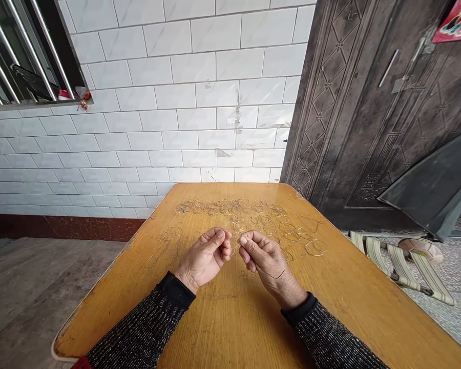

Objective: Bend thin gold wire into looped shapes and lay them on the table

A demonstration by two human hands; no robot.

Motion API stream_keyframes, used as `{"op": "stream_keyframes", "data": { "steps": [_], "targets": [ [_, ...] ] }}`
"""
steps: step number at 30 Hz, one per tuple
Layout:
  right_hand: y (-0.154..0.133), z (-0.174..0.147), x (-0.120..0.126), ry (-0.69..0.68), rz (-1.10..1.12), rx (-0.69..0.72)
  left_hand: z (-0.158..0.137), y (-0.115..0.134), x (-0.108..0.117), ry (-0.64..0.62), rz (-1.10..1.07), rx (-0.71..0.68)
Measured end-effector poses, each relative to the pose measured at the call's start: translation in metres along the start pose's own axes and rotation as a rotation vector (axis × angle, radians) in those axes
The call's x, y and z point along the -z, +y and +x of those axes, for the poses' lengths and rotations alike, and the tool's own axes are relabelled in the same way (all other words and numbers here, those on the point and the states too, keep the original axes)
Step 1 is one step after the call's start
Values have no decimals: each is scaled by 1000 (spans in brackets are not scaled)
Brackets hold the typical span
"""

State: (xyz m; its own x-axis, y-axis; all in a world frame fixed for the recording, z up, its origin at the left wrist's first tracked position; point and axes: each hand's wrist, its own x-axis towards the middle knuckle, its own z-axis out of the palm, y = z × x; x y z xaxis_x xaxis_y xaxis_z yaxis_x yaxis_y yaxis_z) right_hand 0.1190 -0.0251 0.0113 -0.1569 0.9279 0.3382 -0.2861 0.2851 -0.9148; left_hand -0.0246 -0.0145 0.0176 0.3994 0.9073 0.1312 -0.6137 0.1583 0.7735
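My left hand (209,253) is closed, thumb pressed to the index finger, above the middle of the wooden table (223,318). A short gap to its right, my right hand (265,259) pinches in the same way. Between and just above the fingertips shows a thin wire loop (232,225); both hands seem to grip its ends, though the fingers hide where. A dark strand of wire (278,275) lies across my right wrist. Beyond the hands, several wire shapes with looped petals (292,231) are spread on the tabletop.
A row of looped wire pieces (234,206) lies towards the table's far end. Loose wires (171,236) lie at the left. A white tiled wall (200,123) stands behind, a dark metal door (353,113) at right. A striped folding seat (401,266) stands beside the table's right edge.
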Motion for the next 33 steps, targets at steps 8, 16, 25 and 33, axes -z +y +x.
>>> {"op": "stream_keyframes", "data": {
  "steps": [8, 16, 25, 33],
  "targets": [
    [-1, 1, 1, -46, -196, -30, 1, 8, 2, 16, 324, -163],
    [8, -1, 1, -142, -458, -7, 3, 12, 3, 53, 1001, -232],
    [-3, -1, 1, -183, -180, -164, 4, 19, 4, 157, 934, -192],
    [0, -1, 2, -265, -198, -249, 5, 15, 4, 195, 762, -218]
  ]
}}
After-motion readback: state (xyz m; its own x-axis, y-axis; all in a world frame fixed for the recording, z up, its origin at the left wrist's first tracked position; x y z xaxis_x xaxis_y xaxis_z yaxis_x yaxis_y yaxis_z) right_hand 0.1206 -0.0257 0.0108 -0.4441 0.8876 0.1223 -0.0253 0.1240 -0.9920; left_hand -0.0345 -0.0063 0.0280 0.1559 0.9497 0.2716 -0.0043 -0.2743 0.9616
